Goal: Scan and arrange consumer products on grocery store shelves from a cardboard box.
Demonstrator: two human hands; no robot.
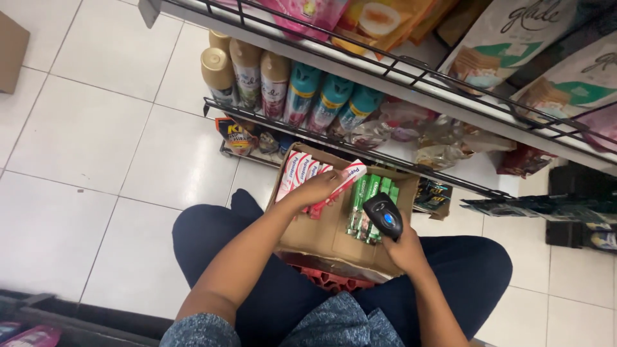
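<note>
Left hand [316, 188], near the middle of the frame, is closed around a red and white toothpaste box [337, 186], gripping it at its lower half so the free end points up and to the right. Right hand [403, 247], lower and to the right, is wrapped around the grip of a black handheld scanner [383, 215], whose head faces up toward the box.

The toothpaste box sits just left of and slightly above the scanner head, near it but not touching. Both hover over an open cardboard box [321, 234] resting on the lap, atop what looks like a red crate [328, 279]. More red and white boxes [297, 172] stand in the carton's upper left corner, and green boxes [371, 207] lie along its right side, partly under the scanner.

To do this well, I judge the held box should be turned so its printed code faces the scanner head squarely, kept steady, with fingers clear of that face. Whether the code faces the scanner now cannot be told.

Spray cans [283, 87] line a wire shelf [360, 151] in the upper middle of the frame.
</note>
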